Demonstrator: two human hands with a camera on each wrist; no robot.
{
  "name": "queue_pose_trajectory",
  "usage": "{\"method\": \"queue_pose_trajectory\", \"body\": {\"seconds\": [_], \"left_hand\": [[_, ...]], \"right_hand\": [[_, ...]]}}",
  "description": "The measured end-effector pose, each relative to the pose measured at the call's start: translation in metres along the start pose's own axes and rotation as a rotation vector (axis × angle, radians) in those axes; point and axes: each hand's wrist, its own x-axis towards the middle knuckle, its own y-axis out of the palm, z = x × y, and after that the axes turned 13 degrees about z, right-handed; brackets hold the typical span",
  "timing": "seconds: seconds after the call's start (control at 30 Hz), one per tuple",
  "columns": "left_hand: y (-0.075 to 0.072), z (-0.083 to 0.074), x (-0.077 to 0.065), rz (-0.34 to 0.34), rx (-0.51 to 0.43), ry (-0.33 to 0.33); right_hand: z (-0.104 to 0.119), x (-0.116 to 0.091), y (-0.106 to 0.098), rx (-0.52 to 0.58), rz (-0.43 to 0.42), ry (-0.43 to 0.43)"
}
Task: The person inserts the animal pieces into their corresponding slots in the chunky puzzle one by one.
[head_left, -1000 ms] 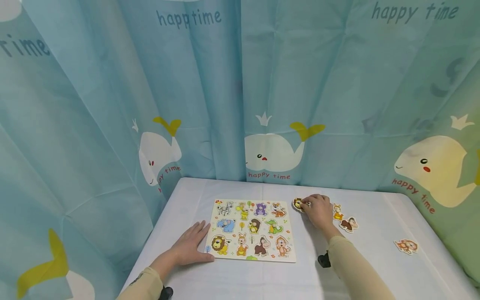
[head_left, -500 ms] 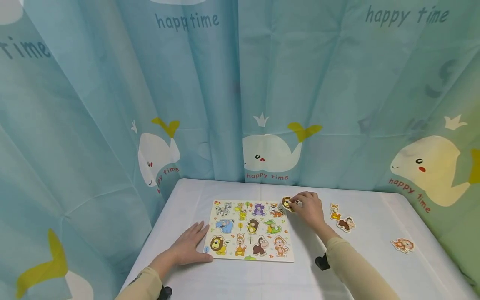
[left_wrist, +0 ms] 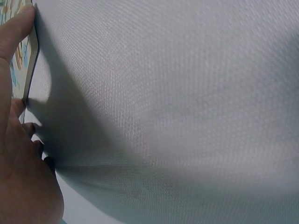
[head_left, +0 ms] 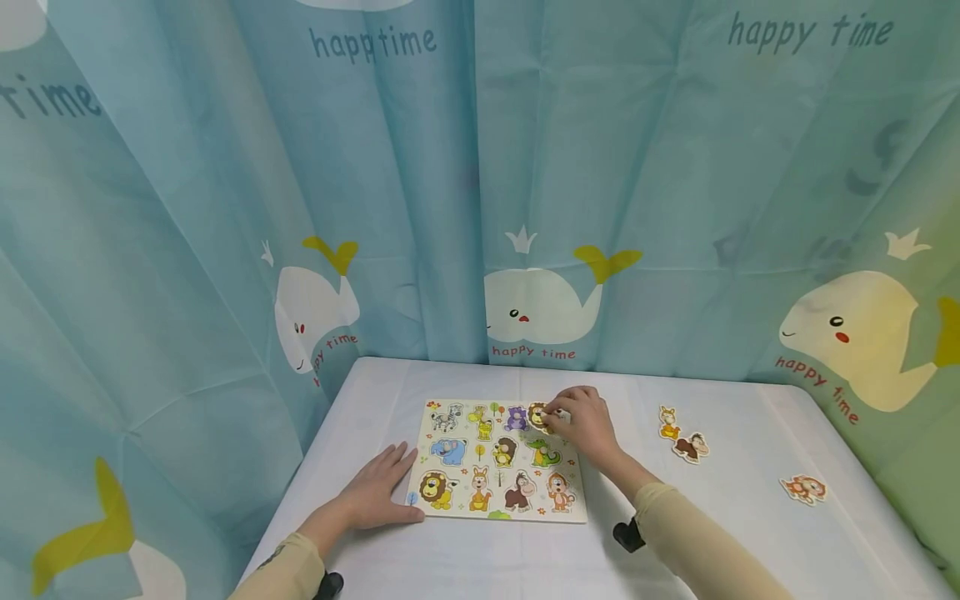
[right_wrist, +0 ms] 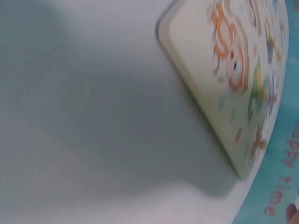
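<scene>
A lion puzzle piece (head_left: 537,416) is pinched in the fingertips of my right hand (head_left: 587,423), over the upper right part of the puzzle board (head_left: 465,509). It overlaps the spot of the tiger picture in the head view. My left hand (head_left: 375,492) rests at the board's left edge, fingers spread, thumb at the near corner. In the left wrist view the thumb (left_wrist: 18,28) lies on the board's edge. Knobbed animal pieces such as the elephant (head_left: 448,452) and crocodile (head_left: 545,452) sit in the upper two rows. The bottom row shows a printed lion (head_left: 435,490), kangaroo, ape and monkey.
Right of the board lie a kangaroo piece (head_left: 669,422) and an ape piece (head_left: 690,447), close together. A monkey piece (head_left: 804,489) lies farther right on the white-covered table (head_left: 697,525). A blue curtain (head_left: 420,208) hangs behind the table's far edge.
My right hand has carried the lion piece leftward, from the table beside the board to over its upper right part. The left hand has stayed at the board's left edge.
</scene>
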Motion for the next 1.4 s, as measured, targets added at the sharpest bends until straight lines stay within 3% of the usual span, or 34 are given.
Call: {"method": "queue_pose_trajectory", "body": {"seconds": [0.3, 0.8, 1.03, 1.4], "left_hand": [[0.000, 0.000, -0.001, -0.005, 0.003, 0.008], [-0.002, -0.003, -0.001, 0.003, 0.023, 0.009], [0.000, -0.001, -0.001, -0.001, 0.032, 0.013], [-0.001, 0.002, 0.000, 0.006, 0.038, 0.026]], "right_hand": [[0.021, 0.000, 0.015, 0.016, 0.000, -0.088], [0.065, -0.005, 0.032, 0.034, 0.045, -0.156], [0.082, -0.005, 0.051, -0.031, 0.046, -0.218], [0.109, -0.007, 0.073, -0.029, 0.150, -0.195]]}}
